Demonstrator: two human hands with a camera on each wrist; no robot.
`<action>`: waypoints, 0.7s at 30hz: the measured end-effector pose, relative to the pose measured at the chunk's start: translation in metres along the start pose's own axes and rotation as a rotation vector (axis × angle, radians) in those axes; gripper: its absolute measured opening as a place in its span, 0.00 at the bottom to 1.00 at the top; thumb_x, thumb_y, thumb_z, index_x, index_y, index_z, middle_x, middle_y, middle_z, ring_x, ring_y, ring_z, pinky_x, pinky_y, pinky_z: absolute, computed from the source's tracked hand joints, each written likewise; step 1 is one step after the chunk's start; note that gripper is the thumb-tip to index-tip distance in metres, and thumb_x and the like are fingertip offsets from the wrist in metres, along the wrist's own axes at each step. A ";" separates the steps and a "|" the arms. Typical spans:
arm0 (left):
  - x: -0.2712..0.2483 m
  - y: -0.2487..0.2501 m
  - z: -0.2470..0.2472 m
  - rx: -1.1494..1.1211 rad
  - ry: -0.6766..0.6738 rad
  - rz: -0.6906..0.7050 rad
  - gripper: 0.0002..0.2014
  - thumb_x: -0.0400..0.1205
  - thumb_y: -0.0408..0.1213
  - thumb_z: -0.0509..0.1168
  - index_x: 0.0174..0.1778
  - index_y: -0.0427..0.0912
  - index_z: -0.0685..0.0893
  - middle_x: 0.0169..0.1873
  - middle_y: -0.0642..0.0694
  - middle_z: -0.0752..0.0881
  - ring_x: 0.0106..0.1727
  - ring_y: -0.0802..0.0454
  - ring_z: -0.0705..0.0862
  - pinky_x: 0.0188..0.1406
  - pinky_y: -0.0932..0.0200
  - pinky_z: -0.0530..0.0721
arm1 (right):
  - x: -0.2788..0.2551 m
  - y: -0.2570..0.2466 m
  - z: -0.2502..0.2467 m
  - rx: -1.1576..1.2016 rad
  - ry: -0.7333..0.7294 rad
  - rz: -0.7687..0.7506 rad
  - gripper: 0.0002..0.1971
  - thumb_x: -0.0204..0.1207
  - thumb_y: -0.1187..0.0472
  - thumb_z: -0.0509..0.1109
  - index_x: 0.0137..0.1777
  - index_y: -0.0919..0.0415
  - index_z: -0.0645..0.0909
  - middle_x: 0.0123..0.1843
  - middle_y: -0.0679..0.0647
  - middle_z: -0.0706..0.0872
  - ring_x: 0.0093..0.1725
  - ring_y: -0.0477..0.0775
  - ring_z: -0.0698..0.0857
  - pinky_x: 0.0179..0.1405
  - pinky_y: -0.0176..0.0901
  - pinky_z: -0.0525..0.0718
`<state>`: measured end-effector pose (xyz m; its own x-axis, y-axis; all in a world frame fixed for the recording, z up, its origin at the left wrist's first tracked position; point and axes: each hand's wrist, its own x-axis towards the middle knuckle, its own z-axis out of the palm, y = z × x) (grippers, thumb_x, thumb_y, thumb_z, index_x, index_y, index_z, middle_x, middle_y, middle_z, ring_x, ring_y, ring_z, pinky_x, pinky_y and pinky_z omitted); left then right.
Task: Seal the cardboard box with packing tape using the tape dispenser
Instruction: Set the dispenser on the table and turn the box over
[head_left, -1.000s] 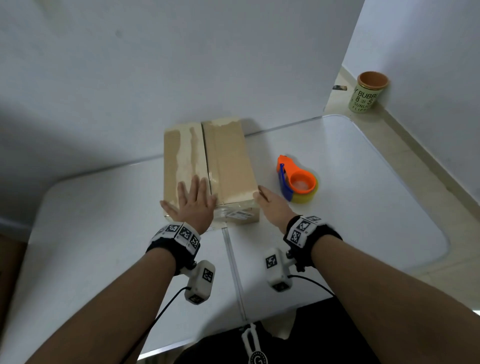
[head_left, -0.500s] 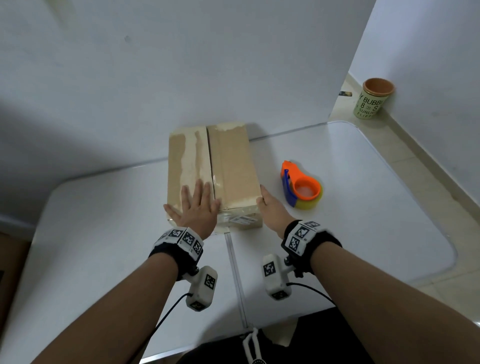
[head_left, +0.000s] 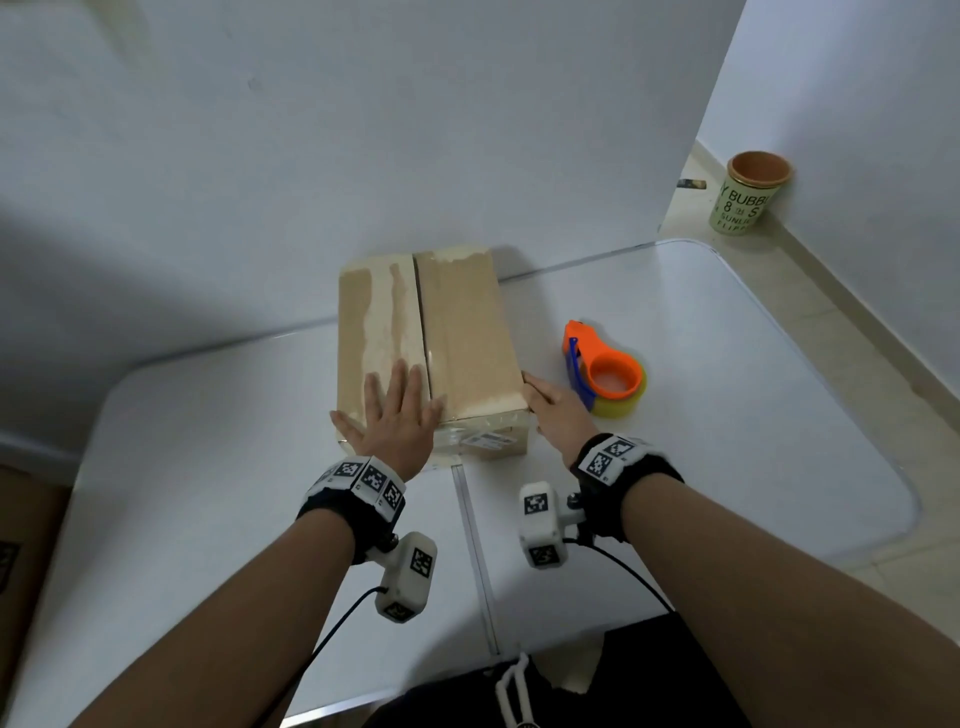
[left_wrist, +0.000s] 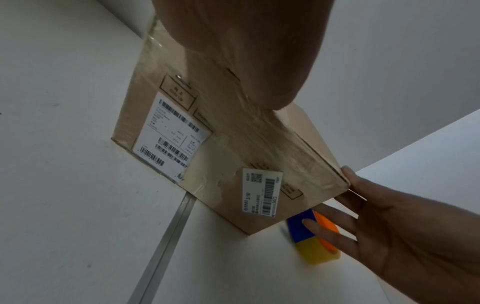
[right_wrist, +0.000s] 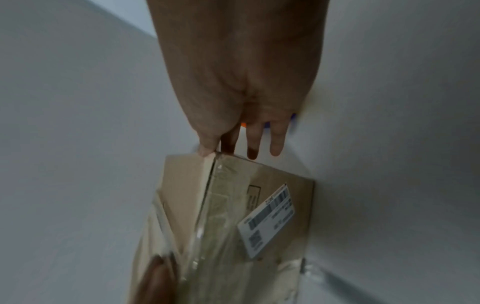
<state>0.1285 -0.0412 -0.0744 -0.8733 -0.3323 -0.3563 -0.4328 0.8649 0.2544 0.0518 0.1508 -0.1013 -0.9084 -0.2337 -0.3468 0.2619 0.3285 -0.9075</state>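
A brown cardboard box (head_left: 457, 322) with closed flaps and old tape marks stands on the white table (head_left: 727, 415) against the wall. My left hand (head_left: 397, 415) lies flat on its near top, fingers spread. My right hand (head_left: 550, 410) touches the box's near right corner with straight fingers; its thumb tip sits on the top edge. The orange and blue tape dispenser (head_left: 605, 371) with yellow tape lies on the table just right of that hand. In the left wrist view the box (left_wrist: 233, 156) shows its labelled front, with the right hand (left_wrist: 389, 226) in front of the dispenser (left_wrist: 317, 246).
A green cup (head_left: 748, 192) stands on the floor beyond the table's far right corner. A metal seam (head_left: 478, 561) runs down the middle of the table. White walls close in behind the box. A brown carton (head_left: 21, 561) is at the left edge.
Both hands hold almost the same places on the box; the right hand has edged slightly toward the box's corner. The head view has shifted a little.
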 end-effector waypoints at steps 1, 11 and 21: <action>0.000 -0.003 -0.002 -0.023 0.025 0.008 0.28 0.85 0.59 0.36 0.81 0.65 0.37 0.81 0.63 0.32 0.83 0.52 0.32 0.73 0.25 0.30 | 0.001 -0.001 -0.001 -0.049 0.006 -0.024 0.19 0.83 0.58 0.62 0.73 0.57 0.77 0.62 0.50 0.86 0.60 0.48 0.83 0.69 0.41 0.76; 0.015 -0.041 -0.030 -0.330 0.184 -0.167 0.27 0.86 0.40 0.50 0.79 0.34 0.56 0.73 0.32 0.71 0.72 0.33 0.73 0.70 0.42 0.73 | 0.003 -0.018 0.002 -0.266 -0.089 0.082 0.20 0.86 0.55 0.54 0.71 0.66 0.75 0.65 0.66 0.82 0.66 0.69 0.81 0.66 0.62 0.80; -0.009 -0.018 -0.028 -0.307 0.109 -0.141 0.14 0.81 0.38 0.56 0.60 0.35 0.66 0.56 0.32 0.78 0.53 0.33 0.83 0.57 0.42 0.83 | 0.016 -0.033 -0.006 -0.182 0.188 0.035 0.42 0.73 0.47 0.72 0.81 0.66 0.58 0.80 0.63 0.68 0.79 0.61 0.68 0.79 0.52 0.65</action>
<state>0.1380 -0.0644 -0.0504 -0.8115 -0.4933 -0.3131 -0.5837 0.6597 0.4734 0.0263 0.1420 -0.0754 -0.9487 -0.0509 -0.3122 0.2472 0.4965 -0.8321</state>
